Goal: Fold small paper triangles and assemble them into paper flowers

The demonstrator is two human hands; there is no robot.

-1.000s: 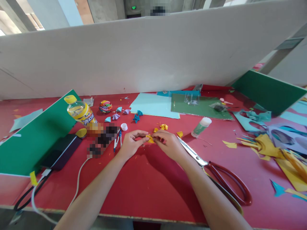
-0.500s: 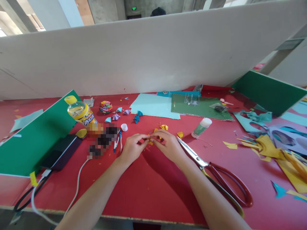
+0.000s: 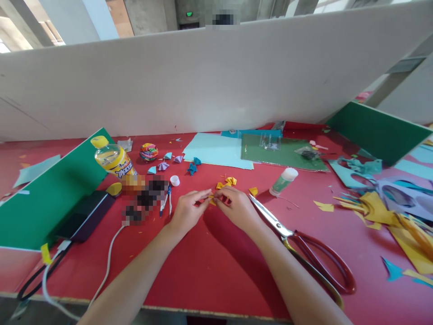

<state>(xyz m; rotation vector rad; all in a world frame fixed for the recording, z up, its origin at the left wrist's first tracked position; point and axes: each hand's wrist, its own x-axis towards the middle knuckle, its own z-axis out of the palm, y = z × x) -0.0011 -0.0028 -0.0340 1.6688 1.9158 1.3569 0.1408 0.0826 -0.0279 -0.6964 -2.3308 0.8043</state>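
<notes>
Near the middle of the red table, my left hand (image 3: pixel 190 208) and my right hand (image 3: pixel 235 204) meet at the fingertips. Both are closed in a pinch on a small yellow piece of paper (image 3: pixel 212 198), mostly hidden by the fingers. Just beyond my right hand lie folded yellow paper pieces (image 3: pixel 231 181), with another yellow paper piece (image 3: pixel 253 191) to their right. Scissors (image 3: pixel 280 228) with red handles lie beside my right forearm, blades partly spread. A glue stick (image 3: pixel 283 181) with a white top stands behind them.
At left are a yellow-capped bottle (image 3: pixel 113 158), a compass (image 3: pixel 165 201), a black power bank (image 3: pixel 83 214) with cables and a green divider (image 3: pixel 50 198). Small blue folded papers (image 3: pixel 192 167) and light blue sheets (image 3: pixel 216 151) lie farther back. Paper scraps (image 3: pixel 379 210) cover the right side.
The fingertips have shifted slightly around the small yellow paper. My right thumb and fingers sit a little differently; the other things stay in place.
</notes>
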